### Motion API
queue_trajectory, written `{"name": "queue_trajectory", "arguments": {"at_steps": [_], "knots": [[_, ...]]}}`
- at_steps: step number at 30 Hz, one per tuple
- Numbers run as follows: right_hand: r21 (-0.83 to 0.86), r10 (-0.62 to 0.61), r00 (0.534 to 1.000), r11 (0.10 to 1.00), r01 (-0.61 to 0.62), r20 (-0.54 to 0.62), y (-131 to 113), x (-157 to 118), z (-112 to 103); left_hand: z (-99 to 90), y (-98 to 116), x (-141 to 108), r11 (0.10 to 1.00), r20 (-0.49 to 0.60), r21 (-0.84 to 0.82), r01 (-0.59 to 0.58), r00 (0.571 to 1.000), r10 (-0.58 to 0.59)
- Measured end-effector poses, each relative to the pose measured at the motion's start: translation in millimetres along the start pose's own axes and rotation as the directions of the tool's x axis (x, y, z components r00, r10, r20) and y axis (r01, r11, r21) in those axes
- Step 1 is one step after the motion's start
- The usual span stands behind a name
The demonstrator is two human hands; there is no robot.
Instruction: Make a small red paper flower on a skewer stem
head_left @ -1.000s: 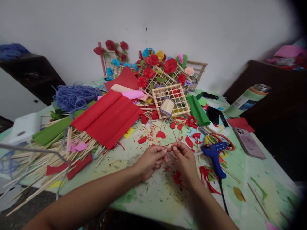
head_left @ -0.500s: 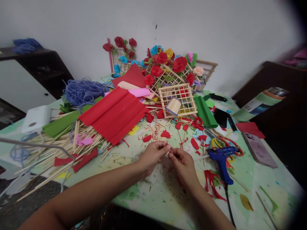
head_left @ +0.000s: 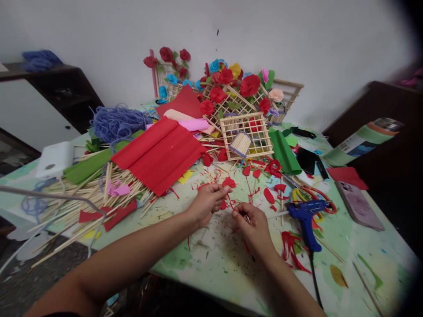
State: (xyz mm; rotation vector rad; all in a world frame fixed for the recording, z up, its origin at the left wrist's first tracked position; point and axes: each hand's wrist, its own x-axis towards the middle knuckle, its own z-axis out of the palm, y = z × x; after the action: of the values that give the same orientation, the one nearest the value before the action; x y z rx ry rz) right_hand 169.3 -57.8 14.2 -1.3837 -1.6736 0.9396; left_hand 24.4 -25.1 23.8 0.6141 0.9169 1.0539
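Head view: the left hand (head_left: 209,203) and right hand (head_left: 254,224) meet over the near middle of the table (head_left: 185,259), with a thin red strip (head_left: 230,201) between them. The left thumb and fingertips pinch its far end, while the right thumb and forefinger grip its near end. It looks too slight for anything but fingertips, which is probably why neither palm closes round it; two holding points likely give control over its angle. The glue gun (head_left: 306,215) lies just right of the right hand, nozzle towards the hands and cord trailing near, a placing that seems to suit a quick reach. The scissors (head_left: 319,196) are partly beneath it, also close by. Loose petals (head_left: 269,197) are scattered on the far side of the hands, where they can be seen and picked up singly. Bulkier stuff sits farther out: the red paper (head_left: 160,154) rests across the sticks (head_left: 130,178) on the left, and the flowers (head_left: 250,85) are massed at the far side, behind the grid (head_left: 253,156), perhaps so that the near working patch needn't hold them.
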Motion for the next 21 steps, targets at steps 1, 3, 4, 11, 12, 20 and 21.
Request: {"name": "queue_trajectory", "arguments": {"at_steps": [1,3,4,11,12,20,21], "knots": [[-0.002,-0.007,1.000,1.000,0.007,0.002,0,0,0,-0.3,1,0,1.000,-0.003,-0.004,0.001,1.000,-0.001],[-0.002,-0.009,1.000,1.000,0.009,0.013,0,-1,-1,-0.9,2,1,1.000,-0.008,-0.007,0.003,1.000,-0.003],[-0.006,-0.008,1.000,1.000,0.008,0.028,0,-1,-2,-1.1,2,2,1.000,-0.010,-0.007,0.004,1.000,-0.004],[-0.013,-0.087,0.980,0.996,0.086,-0.177,6,0,-11,0.8,-5,-7,0.981,0.174,0.151,0.120,0.974,-0.146],[0.039,-0.071,0.973,0.996,0.081,-0.218,6,0,-11,2.0,-8,-10,0.968,0.217,0.205,0.144,0.958,-0.188],[0.398,0.173,0.901,0.917,-0.001,-0.397,11,10,-19,8.6,-17,-29,0.901,0.498,0.432,0.034,0.824,-0.270],[0.409,0.169,0.886,0.912,0.025,-0.432,12,11,-22,8.9,-15,-30,0.916,0.533,0.401,0.005,0.812,-0.238]]}}
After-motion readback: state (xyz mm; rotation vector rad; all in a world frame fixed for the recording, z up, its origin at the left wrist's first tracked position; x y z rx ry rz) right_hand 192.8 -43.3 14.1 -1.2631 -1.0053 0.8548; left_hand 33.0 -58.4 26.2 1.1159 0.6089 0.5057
